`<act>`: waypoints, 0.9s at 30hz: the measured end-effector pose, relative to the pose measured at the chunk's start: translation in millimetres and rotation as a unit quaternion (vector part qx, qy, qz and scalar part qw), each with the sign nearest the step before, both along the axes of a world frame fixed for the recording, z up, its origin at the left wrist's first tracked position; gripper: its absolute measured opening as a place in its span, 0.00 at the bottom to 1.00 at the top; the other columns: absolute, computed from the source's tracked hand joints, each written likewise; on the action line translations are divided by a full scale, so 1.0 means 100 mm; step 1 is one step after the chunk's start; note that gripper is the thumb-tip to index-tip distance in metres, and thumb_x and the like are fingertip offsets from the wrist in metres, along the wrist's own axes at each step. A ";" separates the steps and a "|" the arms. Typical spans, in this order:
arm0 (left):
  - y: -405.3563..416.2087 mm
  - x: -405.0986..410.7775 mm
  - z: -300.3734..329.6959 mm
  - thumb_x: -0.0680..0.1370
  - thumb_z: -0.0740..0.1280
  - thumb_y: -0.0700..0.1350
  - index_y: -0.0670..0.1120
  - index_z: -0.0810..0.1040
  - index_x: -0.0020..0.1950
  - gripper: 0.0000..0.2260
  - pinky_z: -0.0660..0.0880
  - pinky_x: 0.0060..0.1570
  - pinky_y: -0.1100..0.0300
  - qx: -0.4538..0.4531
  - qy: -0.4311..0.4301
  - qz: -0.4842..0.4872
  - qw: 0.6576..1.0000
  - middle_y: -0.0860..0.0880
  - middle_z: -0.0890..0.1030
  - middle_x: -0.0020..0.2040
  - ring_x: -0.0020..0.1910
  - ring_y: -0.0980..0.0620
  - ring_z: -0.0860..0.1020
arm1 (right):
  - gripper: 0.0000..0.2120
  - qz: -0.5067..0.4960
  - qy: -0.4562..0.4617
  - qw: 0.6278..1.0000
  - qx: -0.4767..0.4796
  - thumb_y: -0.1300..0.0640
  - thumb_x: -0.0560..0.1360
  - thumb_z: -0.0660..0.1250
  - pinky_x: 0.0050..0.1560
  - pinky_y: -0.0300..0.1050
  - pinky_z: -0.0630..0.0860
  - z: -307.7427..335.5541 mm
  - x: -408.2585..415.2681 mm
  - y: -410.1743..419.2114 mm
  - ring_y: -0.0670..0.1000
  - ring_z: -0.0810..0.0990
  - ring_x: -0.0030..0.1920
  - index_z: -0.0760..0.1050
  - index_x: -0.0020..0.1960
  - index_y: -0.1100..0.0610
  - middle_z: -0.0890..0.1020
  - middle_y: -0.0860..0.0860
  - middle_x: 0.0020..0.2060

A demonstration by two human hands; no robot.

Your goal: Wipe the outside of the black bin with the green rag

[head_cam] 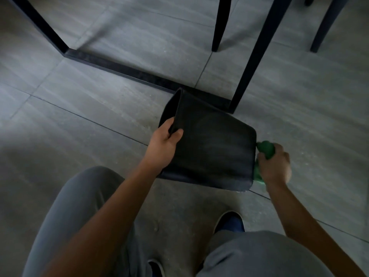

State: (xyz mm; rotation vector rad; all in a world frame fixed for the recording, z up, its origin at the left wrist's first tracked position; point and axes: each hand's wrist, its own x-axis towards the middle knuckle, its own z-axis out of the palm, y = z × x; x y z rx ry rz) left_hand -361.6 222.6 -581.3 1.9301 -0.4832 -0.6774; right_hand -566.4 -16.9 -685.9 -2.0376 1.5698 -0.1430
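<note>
On the floor [83,120] of grey tiles, one dark metal frame [119,67] runs across the upper part of the view, with one upright leg of it at the right. Behind it stand three thin dark legs [218,27] of chairs.

Lower in the view are two knees in grey trousers [79,206] and two shoes: one [229,222] between the knees with a blue inside and a pale edge, the other only partly seen at the bottom edge.

One black bin [209,148] is tipped on its side, just in front of the frame, with the open mouth pointing left and away and the base toward the right. Whether its lower edge touches the floor or is lifted I cannot tell.

The left hand [163,142] holds the rim of the bin: the thumb lies on the outside wall and the fingers curl inside the mouth, so this grip is closed on the bin.

The right hand [274,164] is closed around one green rag [265,149], bunched up, and the rag touches the base end of the bin at its right edge.

No brand, label or writing can be read on any of these things.
</note>
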 end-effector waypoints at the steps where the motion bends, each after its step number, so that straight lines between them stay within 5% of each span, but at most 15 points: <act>1: -0.01 0.00 -0.01 0.86 0.61 0.46 0.50 0.74 0.72 0.14 0.77 0.66 0.42 0.002 -0.001 -0.001 1.000 0.52 0.81 0.62 0.62 0.51 0.80 | 0.26 -0.020 -0.010 1.000 0.002 0.51 0.77 0.71 0.52 0.58 0.76 0.02 -0.06 -0.04 0.67 0.80 0.56 0.68 0.72 0.51 0.76 0.61 0.64; 4: -0.06 -0.03 -0.05 0.86 0.61 0.45 0.49 0.75 0.71 0.14 0.77 0.66 0.43 0.004 -0.004 -0.007 1.000 0.52 0.82 0.61 0.61 0.51 0.80 | 0.28 0.012 -0.136 0.989 -0.057 0.50 0.76 0.73 0.51 0.48 0.74 0.27 0.10 0.16 0.56 0.79 0.55 0.67 0.73 0.46 0.76 0.56 0.64; 7: -0.13 -0.12 -0.02 0.86 0.61 0.43 0.48 0.74 0.73 0.15 0.78 0.65 0.45 -0.004 -0.010 -0.021 1.000 0.50 0.83 0.61 0.61 0.51 0.81 | 0.27 0.160 -0.244 0.949 -0.117 0.44 0.79 0.69 0.45 0.32 0.69 0.68 0.65 0.52 0.45 0.76 0.51 0.67 0.75 0.43 0.76 0.52 0.62; 11: -0.13 -0.16 0.00 0.86 0.62 0.40 0.45 0.74 0.73 0.16 0.78 0.65 0.47 -0.019 -0.058 -0.035 0.998 0.48 0.83 0.62 0.63 0.51 0.81 | 0.23 0.299 -0.205 0.920 -0.147 0.41 0.80 0.65 0.42 0.43 0.77 0.77 1.03 0.84 0.52 0.79 0.55 0.68 0.73 0.40 0.75 0.52 0.63; 15: 0.03 -0.06 -0.04 0.86 0.62 0.47 0.52 0.73 0.73 0.15 0.80 0.59 0.57 -0.004 -0.031 0.015 0.999 0.57 0.82 0.61 0.59 0.60 0.80 | 0.21 0.120 0.022 0.991 -0.051 0.49 0.81 0.67 0.48 0.54 0.79 0.06 0.12 0.26 0.63 0.81 0.52 0.69 0.72 0.45 0.73 0.59 0.64; 17: 0.06 0.03 -0.05 0.86 0.62 0.48 0.54 0.73 0.73 0.15 0.78 0.58 0.60 0.006 -0.033 0.006 0.999 0.59 0.81 0.60 0.59 0.61 0.80 | 0.21 0.007 0.113 0.993 0.037 0.50 0.81 0.68 0.51 0.63 0.81 -0.19 -0.46 0.00 0.66 0.81 0.51 0.69 0.72 0.49 0.75 0.61 0.60; 21: -0.02 0.14 -0.02 0.86 0.62 0.49 0.56 0.73 0.72 0.14 0.77 0.59 0.59 0.004 -0.027 -0.023 0.999 0.60 0.81 0.60 0.60 0.60 0.79 | 0.23 -0.040 0.010 0.999 0.019 0.48 0.78 0.71 0.53 0.61 0.82 -0.23 -0.65 -0.05 0.61 0.81 0.49 0.68 0.71 0.46 0.80 0.58 0.57; 27: -0.04 0.14 0.13 0.86 0.61 0.47 0.66 0.73 0.63 0.13 0.77 0.49 0.73 0.006 -0.037 -0.077 0.996 0.72 0.80 0.55 0.56 0.69 0.79 | 0.29 0.045 -0.238 0.969 0.040 0.48 0.67 0.74 0.47 0.33 0.70 0.40 0.19 -0.19 0.44 0.76 0.52 0.72 0.67 0.45 0.78 0.45 0.56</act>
